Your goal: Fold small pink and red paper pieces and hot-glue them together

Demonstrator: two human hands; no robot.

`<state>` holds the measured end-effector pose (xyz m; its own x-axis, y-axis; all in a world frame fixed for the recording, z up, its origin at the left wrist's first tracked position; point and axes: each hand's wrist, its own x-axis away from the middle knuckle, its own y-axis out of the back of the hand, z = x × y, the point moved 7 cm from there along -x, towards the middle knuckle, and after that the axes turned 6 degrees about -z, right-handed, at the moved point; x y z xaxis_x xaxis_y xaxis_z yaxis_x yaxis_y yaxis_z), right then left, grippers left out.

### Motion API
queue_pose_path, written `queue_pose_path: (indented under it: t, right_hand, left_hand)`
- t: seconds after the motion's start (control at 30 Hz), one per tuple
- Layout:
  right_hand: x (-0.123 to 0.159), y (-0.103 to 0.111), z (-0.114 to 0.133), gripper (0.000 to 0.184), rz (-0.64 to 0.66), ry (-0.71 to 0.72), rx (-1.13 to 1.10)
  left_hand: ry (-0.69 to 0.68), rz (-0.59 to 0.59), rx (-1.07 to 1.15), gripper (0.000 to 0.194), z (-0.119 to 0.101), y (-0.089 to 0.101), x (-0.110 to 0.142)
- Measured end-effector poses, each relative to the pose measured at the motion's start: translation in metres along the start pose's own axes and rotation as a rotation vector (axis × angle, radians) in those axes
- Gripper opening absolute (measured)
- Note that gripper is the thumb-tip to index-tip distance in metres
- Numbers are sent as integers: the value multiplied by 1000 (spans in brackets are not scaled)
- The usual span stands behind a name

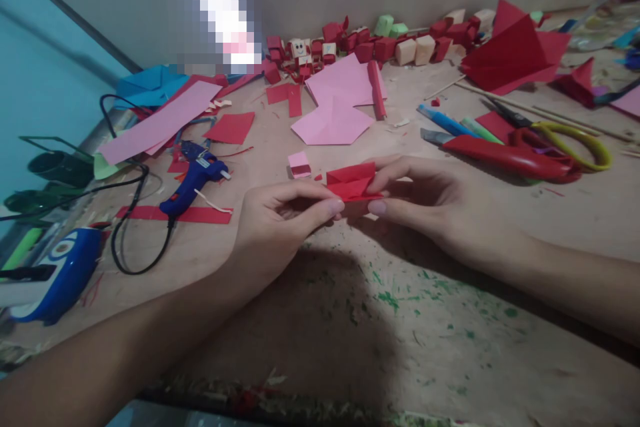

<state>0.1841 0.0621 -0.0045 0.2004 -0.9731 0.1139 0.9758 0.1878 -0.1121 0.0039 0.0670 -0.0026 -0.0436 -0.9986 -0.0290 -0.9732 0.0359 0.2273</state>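
Note:
A small folded piece of red paper (351,180) is held between my two hands, just above the tabletop. My left hand (280,217) pinches its left end between thumb and fingers. At the right end, the thumb and fingers of my right hand (425,197) grip the same piece. Creases and an upright flap show along its far side. Just beyond my left fingers sits a little pink paper box (299,165). Farther back lie folded pink paper sheets (333,121) with a narrow red strip on them.
A blue glue gun (193,183) with a black cord lies at left, near a blue tape dispenser (75,273). Yellow-handled scissors (575,143) and a red-handled cutter (510,155) lie at right. Several small paper cubes (385,49) line the wall. Paper scraps cover the wooden table (450,360).

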Motion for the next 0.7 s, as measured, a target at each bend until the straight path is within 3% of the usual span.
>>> queue_pose_path:
  t: [0.47, 0.7]
  right_hand:
    - [-2, 1, 2, 14, -65, -85, 132]
    - [0, 1, 1, 16, -98, -43, 109]
  left_hand:
    - [24, -88, 25, 12, -1, 2, 3]
    - [45, -99, 73, 17, -1, 1, 3]
